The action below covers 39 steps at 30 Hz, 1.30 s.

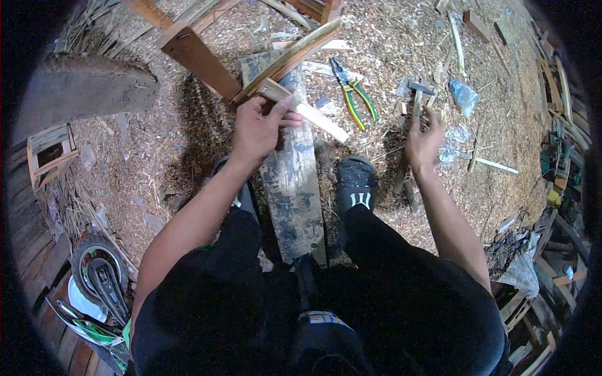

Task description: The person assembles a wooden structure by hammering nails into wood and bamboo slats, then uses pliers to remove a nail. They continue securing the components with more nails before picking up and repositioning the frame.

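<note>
Left hand (257,128) clamping pale split wooden slat (316,117) against grey weathered plank (291,188) between the feet. Right hand (423,143) gripping steel-headed wooden hammer (416,94) on wood-chip floor (182,147). Step, seemingly: taking up the tool. Striking calls for steady bracing.

Left hand (260,128) forward, fingers curled in a grip, forearm bare. Right hand (423,141) out to side (fist closed), arm stretched forward.
</note>
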{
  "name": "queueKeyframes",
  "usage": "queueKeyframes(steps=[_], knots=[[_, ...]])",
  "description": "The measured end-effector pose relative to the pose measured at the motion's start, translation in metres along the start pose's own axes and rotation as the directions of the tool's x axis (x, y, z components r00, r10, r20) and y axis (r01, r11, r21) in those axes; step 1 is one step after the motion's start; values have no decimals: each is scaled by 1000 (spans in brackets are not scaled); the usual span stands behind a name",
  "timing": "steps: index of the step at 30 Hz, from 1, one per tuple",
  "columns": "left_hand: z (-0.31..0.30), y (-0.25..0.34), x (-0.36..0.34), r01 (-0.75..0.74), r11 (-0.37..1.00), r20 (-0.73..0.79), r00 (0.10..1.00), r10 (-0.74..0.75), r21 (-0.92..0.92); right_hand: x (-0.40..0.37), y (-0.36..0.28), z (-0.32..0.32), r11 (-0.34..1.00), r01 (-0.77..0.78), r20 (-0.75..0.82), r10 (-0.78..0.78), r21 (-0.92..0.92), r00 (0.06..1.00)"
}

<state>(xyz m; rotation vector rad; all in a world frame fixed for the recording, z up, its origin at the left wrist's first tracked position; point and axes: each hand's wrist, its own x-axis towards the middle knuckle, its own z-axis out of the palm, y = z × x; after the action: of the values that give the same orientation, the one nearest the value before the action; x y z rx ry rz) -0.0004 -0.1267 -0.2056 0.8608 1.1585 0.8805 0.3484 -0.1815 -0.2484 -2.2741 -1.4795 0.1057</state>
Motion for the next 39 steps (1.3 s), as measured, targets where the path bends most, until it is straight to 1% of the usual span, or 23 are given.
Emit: queueKeyframes(steps=[2, 4, 6, 7, 10, 14, 16, 18, 20, 21, 22, 23, 24, 25, 26, 27, 29, 30, 32, 34, 36, 37, 39], knots=[[-1, -1, 2, -20, 998, -2, 1000, 20, 57, -3, -17, 0, 986, 34, 61, -44, 165, 997], [2, 3, 2, -40, 998, -7, 999, 40, 51, -4, -29, 9, 953, 198, 75, -220, 231, 972], [4, 8, 3, 16, 980, -27, 1000, -11, 197, -4, -49, 15, 939, 231, 166, -278, 256, 946], [6, 8, 3, -24, 985, -16, 1000, 27, 168, -3, -62, 16, 922, 264, 164, -318, 283, 934], [7, 9, 3, -18, 978, 3, 1000, 18, 210, -5, -85, 30, 920, 373, 239, -392, 120, 888], [14, 18, -3, 42, 942, -44, 999, -30, 332, 1, -94, 42, 916, 400, 315, -382, 9, 869], [14, 15, -4, -145, 899, -8, 987, 163, 413, 10, -102, 34, 959, 282, 516, -260, 36, 816], [7, 9, -1, -111, 885, 2, 992, 123, 452, 17, -102, 28, 971, 237, 553, -203, 10, 808], [9, 8, -1, -151, 876, -5, 985, 173, 457, 31, -86, 41, 996, 70, 629, -23, -50, 777], [11, 13, -4, -119, 874, -22, 989, 147, 471, 35, -87, 30, 996, 72, 629, -24, -50, 777], [17, 23, -8, -119, 875, -23, 989, 147, 470, 40, -93, 11, 989, -103, 758, -10, 101, 653], [24, 33, -13, -5, 915, -63, 997, 33, 403, 41, -97, -4, 931, -296, 860, -37, 215, 509], [26, 38, -15, 110, 938, -95, 992, -83, 329, 34, -96, -13, 931, -295, 860, -39, 216, 509], [23, 35, -14, 109, 938, -98, 992, -81, 329, 26, -95, -22, 825, -471, 869, -46, 312, 493], [20, 29, -12, 41, 911, -87, 996, -6, 410, 17, -96, -31, 678, -625, 876, -59, 387, 478], [17, 25, -10, -25, 873, -70, 995, 68, 488, 11, -100, -40, 679, -623, 877, -62, 387, 477], [18, 23, -9, -38, 888, -68, 995, 78, 458, 3, -112, -59, 411, -782, 883, -245, 469, 400], [18, 24, -9, -53, 902, -61, 994, 87, 428, 0, -116, -65, 412, -782, 883, -248, 468, 398], [16, 27, -9, -66, 887, -40, 995, 94, 458, -4, -127, -74, 286, -816, 837, -399, 502, 375], [17, 30, -10, -80, 870, -15, 995, 100, 487, -7, -137, -76, 277, -820, 828, -428, 501, 362], [18, 32, -11, -73, 873, -5, 996, 86, 482, -8, -143, -73, 226, -834, 766, -563, 503, 310], [19, 31, -12, -74, 871, -6, 996, 88, 486, -11, -143, -66, 254, -832, 769, -575, 493, 280], [21, 28, -13, -286, 809, 103, 957, 273, 513, -14, -152, -67, 241, -838, 770, -569, 491, 288]])
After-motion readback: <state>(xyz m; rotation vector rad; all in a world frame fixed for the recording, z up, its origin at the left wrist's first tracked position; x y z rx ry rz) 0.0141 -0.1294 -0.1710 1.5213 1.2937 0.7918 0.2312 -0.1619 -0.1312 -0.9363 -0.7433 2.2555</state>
